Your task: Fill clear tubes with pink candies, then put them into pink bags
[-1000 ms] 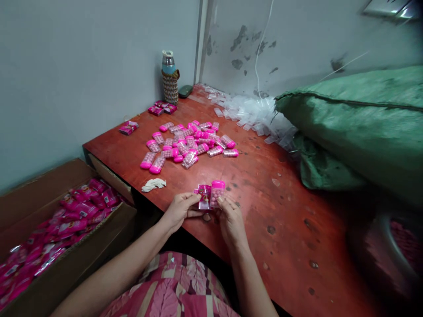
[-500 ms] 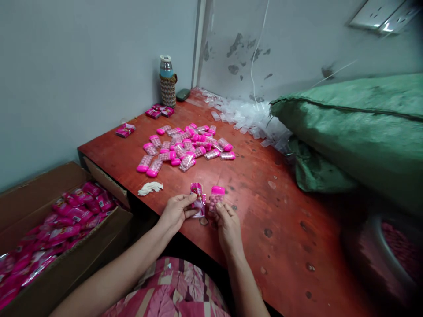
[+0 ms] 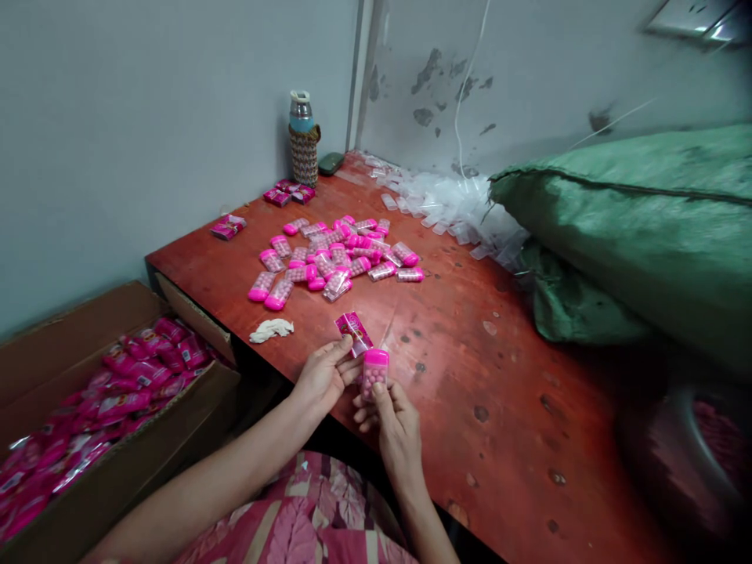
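My left hand (image 3: 326, 376) is closed on a pink printed wrapper sleeve (image 3: 353, 332), with the thumb on top of it. Between the thumb and fingers of my right hand (image 3: 395, 423) is a clear candy box (image 3: 374, 372) with a pink cap and pink round candies inside. The box is upright, cap away from me, just in front of the sleeve's near end; whether the two touch I cannot tell. Beyond my hands lies a loose pile of similar candy boxes (image 3: 338, 258) on the red table (image 3: 458, 337).
An open carton (image 3: 200, 395) of pink wrapped packs stands at the left. Folded sleeves (image 3: 228, 227), a crumpled white scrap (image 3: 271, 330) and a bottle in a knitted cover (image 3: 304, 149) are on the table. Clear plastic pieces (image 3: 443, 204), a green sack (image 3: 634, 235) and a tub (image 3: 693, 439) are rightward.
My right hand has brought the candy box left and toward me, close to the sleeve. The sleeve has tilted in my left hand. The view has shifted slightly.
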Motion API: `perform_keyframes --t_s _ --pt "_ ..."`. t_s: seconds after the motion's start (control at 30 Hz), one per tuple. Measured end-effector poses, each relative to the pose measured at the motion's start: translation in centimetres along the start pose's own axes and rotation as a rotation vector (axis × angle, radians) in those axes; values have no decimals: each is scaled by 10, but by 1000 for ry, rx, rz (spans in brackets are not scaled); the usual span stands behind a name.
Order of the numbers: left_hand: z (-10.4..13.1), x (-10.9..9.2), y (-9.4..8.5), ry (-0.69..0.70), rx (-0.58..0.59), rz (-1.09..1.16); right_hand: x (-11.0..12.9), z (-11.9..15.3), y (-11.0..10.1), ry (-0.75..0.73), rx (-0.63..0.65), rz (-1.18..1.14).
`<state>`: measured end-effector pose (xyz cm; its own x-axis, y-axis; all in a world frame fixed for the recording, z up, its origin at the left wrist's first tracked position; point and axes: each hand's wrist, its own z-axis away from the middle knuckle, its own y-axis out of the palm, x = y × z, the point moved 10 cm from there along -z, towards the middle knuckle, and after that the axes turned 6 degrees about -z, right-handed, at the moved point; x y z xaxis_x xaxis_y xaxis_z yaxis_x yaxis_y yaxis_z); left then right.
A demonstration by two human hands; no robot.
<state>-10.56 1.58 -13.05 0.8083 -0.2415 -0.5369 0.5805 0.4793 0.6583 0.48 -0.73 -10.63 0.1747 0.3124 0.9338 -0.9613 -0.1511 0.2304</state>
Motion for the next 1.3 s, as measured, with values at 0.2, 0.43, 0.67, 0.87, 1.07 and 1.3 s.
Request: perform_keyframes --t_s 0.2,0.43,0.67,0.87,1.07,1.3 --pt "3 10 11 -9 100 -6 -5 -6 1 -8 1 -51" --pt "5 4 11 10 69 -14 -10 -9 0 6 14 -139" --pt "9 1 20 43 154 -161 -7 -7 6 4 79 -70" --pt "9 -3 25 61 207 -268 -4 -8 3 -47 46 19" --pt "7 9 23 -4 169 -349 2 -5 -4 -129 -27 232" --pt "8 11 29 -38 295 -470 -8 -8 3 -34 107 -41"
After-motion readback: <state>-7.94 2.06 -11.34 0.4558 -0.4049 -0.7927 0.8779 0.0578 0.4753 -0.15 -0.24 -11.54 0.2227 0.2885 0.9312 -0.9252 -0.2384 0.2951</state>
